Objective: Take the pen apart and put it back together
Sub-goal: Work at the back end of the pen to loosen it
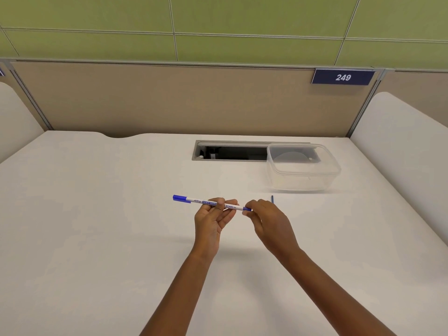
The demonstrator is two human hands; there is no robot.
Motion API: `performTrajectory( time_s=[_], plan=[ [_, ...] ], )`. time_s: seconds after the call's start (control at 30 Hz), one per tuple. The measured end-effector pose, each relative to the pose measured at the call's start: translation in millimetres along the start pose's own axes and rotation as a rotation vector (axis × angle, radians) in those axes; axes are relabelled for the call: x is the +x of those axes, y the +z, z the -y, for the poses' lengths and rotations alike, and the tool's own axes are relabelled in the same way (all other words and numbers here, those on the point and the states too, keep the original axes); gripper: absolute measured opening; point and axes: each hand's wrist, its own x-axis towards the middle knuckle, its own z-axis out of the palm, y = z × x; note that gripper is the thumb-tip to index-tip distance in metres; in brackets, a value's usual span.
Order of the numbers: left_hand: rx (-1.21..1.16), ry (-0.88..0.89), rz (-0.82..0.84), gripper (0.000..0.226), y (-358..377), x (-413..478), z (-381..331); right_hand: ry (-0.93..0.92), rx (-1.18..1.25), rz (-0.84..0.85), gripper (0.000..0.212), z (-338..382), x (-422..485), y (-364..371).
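Marker pen, white plastic, blue cap, held above white counter | long axis left-right, cap end left | left grip pinches barrel middle | right grip pinches blue tail end, nearer coming pull, tail plug likely next off | thin blue stick on counter just beyond right grip

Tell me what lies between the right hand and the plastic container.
Head view: only a thin blue rod lies on the table there, just beyond the right hand.

White desk, beige partition, green panelled wall.
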Motion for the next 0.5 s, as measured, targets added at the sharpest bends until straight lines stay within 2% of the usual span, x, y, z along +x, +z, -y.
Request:
performTrajectory(
  time_s=[0.07,0.23,0.37,0.43,0.5],
  plan=[
    [0.001,0.002,0.008,0.013,0.0,0.5,0.0,0.106,0.147,0.057,0.015,-0.8,0.7,1.2],
    [0.013,0.002,0.030,0.014,2.2,0.4,0.4,0.420,0.615,0.104,0.045,4.6,7.5,0.5],
    [0.017,0.006,0.031,0.013,3.6,0.1,0.5,0.757,1.030,0.242,0.053,6.4,13.6,-0.3],
    [0.016,0.005,0.028,0.013,3.6,0.2,0.9,0.776,0.996,0.259,0.055,7.2,14.9,-0.4],
    [0.006,0.005,0.019,0.013,2.8,0.5,0.7,0.663,0.759,0.214,0.056,8.2,12.8,-0.9]
  ],
)
